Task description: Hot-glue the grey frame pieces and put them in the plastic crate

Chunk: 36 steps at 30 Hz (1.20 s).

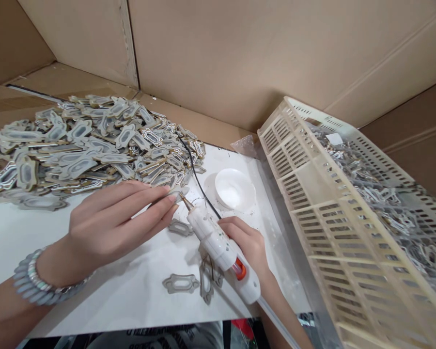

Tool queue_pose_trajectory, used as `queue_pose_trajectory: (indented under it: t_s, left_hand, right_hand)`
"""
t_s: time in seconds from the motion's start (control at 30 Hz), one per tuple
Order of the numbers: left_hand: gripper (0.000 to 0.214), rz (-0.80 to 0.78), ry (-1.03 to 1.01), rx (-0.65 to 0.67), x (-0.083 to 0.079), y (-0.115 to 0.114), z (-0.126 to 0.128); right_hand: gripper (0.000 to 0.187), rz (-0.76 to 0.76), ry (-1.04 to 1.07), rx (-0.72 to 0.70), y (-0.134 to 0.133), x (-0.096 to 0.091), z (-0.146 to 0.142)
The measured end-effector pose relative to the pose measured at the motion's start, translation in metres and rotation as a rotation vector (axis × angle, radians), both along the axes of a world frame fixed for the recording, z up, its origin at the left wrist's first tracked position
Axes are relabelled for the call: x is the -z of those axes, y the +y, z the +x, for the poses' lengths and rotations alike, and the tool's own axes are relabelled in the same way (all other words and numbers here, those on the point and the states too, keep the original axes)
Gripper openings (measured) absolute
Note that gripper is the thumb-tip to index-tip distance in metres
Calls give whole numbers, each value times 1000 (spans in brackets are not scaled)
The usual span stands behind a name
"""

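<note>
My left hand (119, 220) pinches a small ornate plate (179, 192) between thumb and fingertips, above the white tabletop. Wrapped around a white glue gun (216, 240) is my right hand (245, 237), its fingers partly hidden behind the gun's body. The metal nozzle (186, 201) points up and left, right at the edge of the held plate. A clear glue stick (276, 322) sticks out of the gun's rear. Beneath the hands lie several grey frame-shaped plates, one of them flat (180, 283) near the table's front and another (180, 227) just below my left fingertips.
A large heap of similar plates (80, 145) covers the back left. A white bowl (235, 189) stands behind the gun, with a black cord (194, 169) running past it. On the right, a cream plastic crate (323, 213) holds many metal pieces. Cardboard walls (210, 58) enclose the back.
</note>
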<state>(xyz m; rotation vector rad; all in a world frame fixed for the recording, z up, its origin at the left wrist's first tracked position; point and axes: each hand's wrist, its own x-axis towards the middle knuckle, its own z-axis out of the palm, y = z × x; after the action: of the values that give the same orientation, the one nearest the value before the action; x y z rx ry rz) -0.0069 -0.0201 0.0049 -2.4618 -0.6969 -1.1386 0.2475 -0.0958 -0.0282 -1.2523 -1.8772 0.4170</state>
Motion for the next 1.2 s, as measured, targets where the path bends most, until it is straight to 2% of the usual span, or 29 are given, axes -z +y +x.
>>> queue_pose_trajectory:
  t_s: [0.4, 0.57, 0.73, 0.87, 0.97, 1.1, 1.2]
  left_hand:
    - [19, -14, 7, -27, -4, -1, 2]
    - [23, 2, -2, -23, -2, -2, 1]
    - [17, -82, -51, -28, -9, -1, 5]
    - [10, -312, -231, 51, -9, -6, 16]
    - [9, -556, -382, 44, 1, -17, 26]
    - [24, -858, -537, 93, 16, -31, 35]
    - [28, -973, -535, 160, 21, -36, 38]
  right_hand:
    - [21, -1, 46, -14, 0, 3, 1]
    - [19, 3, 52, -17, 1, -2, 2]
    - [17, 18, 34, 5, 2, -7, 1]
    - [13, -15, 70, 110, 1, -6, -1]
    - [7, -178, 176, 178, 0, -11, 0]
    - [37, -466, 273, 100, -1, -22, 1]
    - [48, -614, 419, 60, -1, -29, -5]
